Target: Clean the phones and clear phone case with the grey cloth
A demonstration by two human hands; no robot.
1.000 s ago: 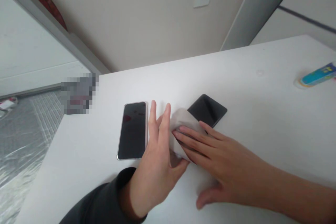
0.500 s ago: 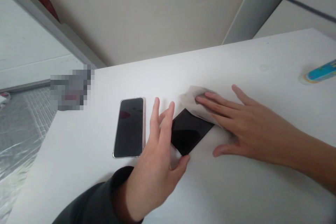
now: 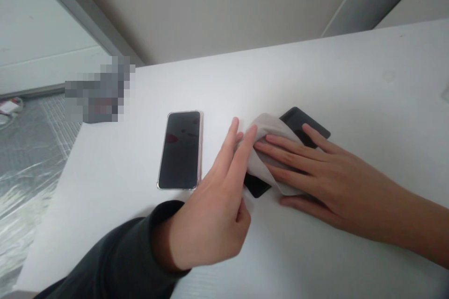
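Note:
A black phone (image 3: 298,121) lies slanted on the white table (image 3: 351,79). My right hand (image 3: 315,173) lies flat on a grey cloth (image 3: 266,149) that covers the phone's middle, fingers stretched out. My left hand (image 3: 217,205), in a dark sleeve, stands on edge against the phone's near left side, fingers straight and touching the cloth. The phone's near corner (image 3: 256,189) shows under the cloth. A second phone in a clear case (image 3: 180,149) lies face up just left of my left hand.
A blurred-out object (image 3: 98,91) sits at the table's far left corner. The table's left edge drops to a floor covered in plastic sheeting (image 3: 24,168). A beige wall (image 3: 210,9) rises behind the table.
My right hand has slid the cloth back from the phone's far end onto its middle. The view has tilted down and the tube at the right has left the frame.

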